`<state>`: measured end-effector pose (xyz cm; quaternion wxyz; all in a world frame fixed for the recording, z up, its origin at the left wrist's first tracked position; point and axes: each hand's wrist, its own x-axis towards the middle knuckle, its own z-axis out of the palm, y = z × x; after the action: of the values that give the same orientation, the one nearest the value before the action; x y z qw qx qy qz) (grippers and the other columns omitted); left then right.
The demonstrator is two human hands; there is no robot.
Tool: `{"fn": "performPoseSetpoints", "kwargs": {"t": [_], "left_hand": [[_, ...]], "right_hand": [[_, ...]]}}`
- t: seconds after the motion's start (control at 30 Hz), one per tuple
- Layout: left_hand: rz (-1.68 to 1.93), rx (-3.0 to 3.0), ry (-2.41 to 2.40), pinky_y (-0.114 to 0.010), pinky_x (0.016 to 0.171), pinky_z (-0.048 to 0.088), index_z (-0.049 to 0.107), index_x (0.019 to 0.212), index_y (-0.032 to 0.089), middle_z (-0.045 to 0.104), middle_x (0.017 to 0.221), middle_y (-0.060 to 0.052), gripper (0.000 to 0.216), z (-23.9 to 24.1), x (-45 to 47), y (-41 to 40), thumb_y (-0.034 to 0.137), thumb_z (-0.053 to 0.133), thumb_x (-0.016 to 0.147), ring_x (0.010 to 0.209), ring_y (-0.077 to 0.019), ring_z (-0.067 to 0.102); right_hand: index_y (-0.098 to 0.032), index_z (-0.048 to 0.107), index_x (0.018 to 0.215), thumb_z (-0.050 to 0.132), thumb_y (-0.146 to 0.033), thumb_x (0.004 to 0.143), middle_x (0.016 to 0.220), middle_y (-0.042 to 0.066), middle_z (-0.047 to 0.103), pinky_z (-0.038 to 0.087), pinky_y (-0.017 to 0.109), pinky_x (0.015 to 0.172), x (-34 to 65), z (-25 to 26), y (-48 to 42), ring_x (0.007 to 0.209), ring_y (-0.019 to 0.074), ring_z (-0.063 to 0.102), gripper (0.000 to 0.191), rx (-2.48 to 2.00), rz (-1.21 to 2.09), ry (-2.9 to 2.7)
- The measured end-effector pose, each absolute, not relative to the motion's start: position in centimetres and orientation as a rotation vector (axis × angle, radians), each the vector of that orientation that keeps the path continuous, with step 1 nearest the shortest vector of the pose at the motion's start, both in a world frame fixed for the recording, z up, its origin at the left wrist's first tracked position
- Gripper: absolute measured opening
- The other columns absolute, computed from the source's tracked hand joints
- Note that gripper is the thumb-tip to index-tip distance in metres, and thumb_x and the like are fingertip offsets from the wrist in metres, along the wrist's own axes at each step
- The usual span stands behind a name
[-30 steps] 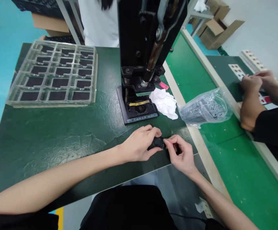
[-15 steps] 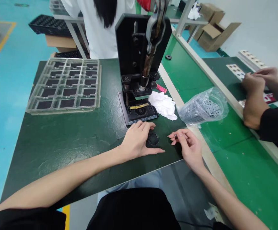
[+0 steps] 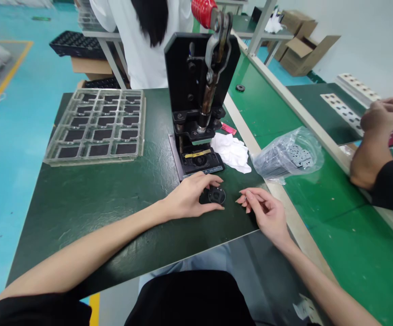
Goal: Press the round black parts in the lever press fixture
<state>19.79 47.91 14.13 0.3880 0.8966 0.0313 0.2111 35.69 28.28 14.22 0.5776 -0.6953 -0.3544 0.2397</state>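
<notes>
A small round black part (image 3: 217, 195) lies on the dark green bench near its front edge. My left hand (image 3: 191, 195) curves around it from the left, fingers beyond it and thumb on the near side, with a gap between them; whether they touch the part I cannot tell. To the right, my right hand (image 3: 266, 208) is closed in a pinch at the fingertips. A tiny pale bit shows there, too small to name. Just beyond my left hand stands a black hand press (image 3: 199, 81) with a yellow strip (image 3: 198, 154) across its base.
A clear tray (image 3: 94, 131) with dark square pieces in its compartments sits at left. Right of the press lie a white cloth (image 3: 232, 153), a pink object (image 3: 229, 128) and a plastic bag of thin grey rods (image 3: 286, 156). Another person's hands (image 3: 382, 122) work at far right.
My left thumb and fingers have drawn closer around the round black part. My right hand keeps its pinch almost in place. The co-worker's hands at right have shifted slightly right.
</notes>
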Motion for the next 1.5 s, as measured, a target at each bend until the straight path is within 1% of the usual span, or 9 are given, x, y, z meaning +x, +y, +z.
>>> {"fn": "performPoseSetpoints", "kwargs": {"t": [0.2, 0.83, 0.97, 1.1, 1.23, 1.3, 1.37, 1.43, 1.5], "left_hand": [[0.982, 2.318, 0.65, -0.038, 0.086, 0.058, 0.064, 0.11, 0.021, 0.072, 0.104, -0.004, 0.045, 14.6, 20.9, 50.1, 0.039, 0.09, 0.078, 0.099, -0.0235, 0.064], [1.014, 2.33, 0.953, -0.037, 0.084, 0.052, 0.061, 0.103, 0.024, 0.072, 0.103, -0.001, 0.052, 14.5, 20.9, 50.2, 0.049, 0.094, 0.072, 0.098, -0.0241, 0.062], [0.999, 2.301, 0.95, -0.038, 0.083, 0.052, 0.056, 0.101, 0.023, 0.068, 0.1, -0.002, 0.056, 14.3, 20.7, 50.3, 0.051, 0.093, 0.07, 0.097, -0.0245, 0.059], [1.056, 2.292, 0.968, -0.04, 0.081, 0.051, 0.045, 0.097, 0.023, 0.059, 0.098, -0.004, 0.065, 14.0, 20.7, 50.5, 0.053, 0.094, 0.066, 0.096, -0.0253, 0.056], [1.286, 2.254, 0.973, -0.051, 0.096, 0.05, 0.034, 0.103, 0.024, 0.048, 0.115, -0.01, 0.088, 13.2, 20.8, 51.0, 0.055, 0.099, 0.053, 0.114, -0.0325, 0.051], [1.339, 2.211, 0.919, -0.054, 0.103, 0.048, 0.03, 0.108, 0.025, 0.043, 0.125, -0.013, 0.098, 12.7, 21.0, 51.3, 0.055, 0.101, 0.048, 0.124, -0.0349, 0.049], [1.286, 2.169, 0.883, -0.054, 0.106, 0.049, 0.027, 0.114, 0.026, 0.041, 0.131, -0.013, 0.105, 12.3, 21.2, 51.7, 0.054, 0.102, 0.046, 0.128, -0.0346, 0.05], [1.17, 2.119, 0.88, -0.053, 0.103, 0.054, 0.025, 0.119, 0.026, 0.042, 0.129, -0.011, 0.11, 12.0, 21.3, 52.0, 0.055, 0.102, 0.047, 0.123, -0.0333, 0.057], [1.071, 2.071, 0.89, -0.052, 0.097, 0.058, 0.024, 0.121, 0.026, 0.044, 0.125, -0.009, 0.111, 11.9, 21.3, 52.2, 0.058, 0.101, 0.047, 0.116, -0.0324, 0.063]], "right_hand": [[-0.016, 0.075, 0.096, 0.07, -0.048, 0.095, 0.077, 0.007, 0.074, 0.054, 0.023, 0.052, 35.9, 14.5, 28.3, 0.058, 0.012, 0.062, 0.032, -1.629, 0.601, -0.835], [-0.018, 0.073, 0.09, 0.071, -0.046, 0.095, 0.085, 0.007, 0.077, 0.055, 0.025, 0.055, 36.0, 14.7, 28.1, 0.058, 0.0114, 0.062, 0.029, -1.604, 0.577, -0.799], [-0.019, 0.072, 0.091, 0.067, -0.041, 0.099, 0.093, 0.007, 0.077, 0.058, 0.029, 0.059, 35.4, 18.7, 28.5, 0.062, 0.0133, 0.065, 0.023, -1.636, 0.489, -0.98], [-0.022, 0.063, 0.09, 0.061, -0.036, 0.104, 0.098, 0.007, 0.076, 0.063, 0.036, 0.079, 35.7, 25.0, 32.7, 0.088, 0.0191, 0.075, 0.02, -1.533, 0.113, -1.206], [-0.024, 0.055, 0.1, 0.042, -0.03, 0.111, 0.102, 0.005, 0.074, 0.06, 0.03, 0.091, 38.1, 30.8, 41.5, 0.109, 0.0154, 0.074, 0.018, -1.251, -0.232, -1.286], [-0.02, 0.055, 0.098, 0.036, -0.027, 0.109, 0.108, 0.002, 0.075, 0.055, 0.022, 0.087, 39.6, 33.5, 45.8, 0.11, 0.011, 0.073, 0.023, -1.318, -0.139, -1.31], [-0.013, 0.054, 0.087, 0.032, -0.033, 0.103, 0.1, -0.004, 0.076, 0.048, 0.023, 0.082, 40.4, 36.0, 49.0, 0.116, 0.013, 0.069, 0.034, -1.512, 0.236, -1.387], [-0.006, 0.046, 0.071, 0.025, -0.039, 0.096, 0.094, -0.007, 0.074, 0.044, 0.027, 0.076, 40.3, 38.1, 50.7, 0.117, 0.0167, 0.064, 0.046, -1.648, 0.609, -1.494], [-0.004, 0.038, 0.064, 0.023, -0.038, 0.094, 0.093, -0.009, 0.074, 0.042, 0.029, 0.073, 39.4, 39.2, 50.7, 0.115, 0.0172, 0.064, 0.048, -1.665, 0.728, -1.546]]}}
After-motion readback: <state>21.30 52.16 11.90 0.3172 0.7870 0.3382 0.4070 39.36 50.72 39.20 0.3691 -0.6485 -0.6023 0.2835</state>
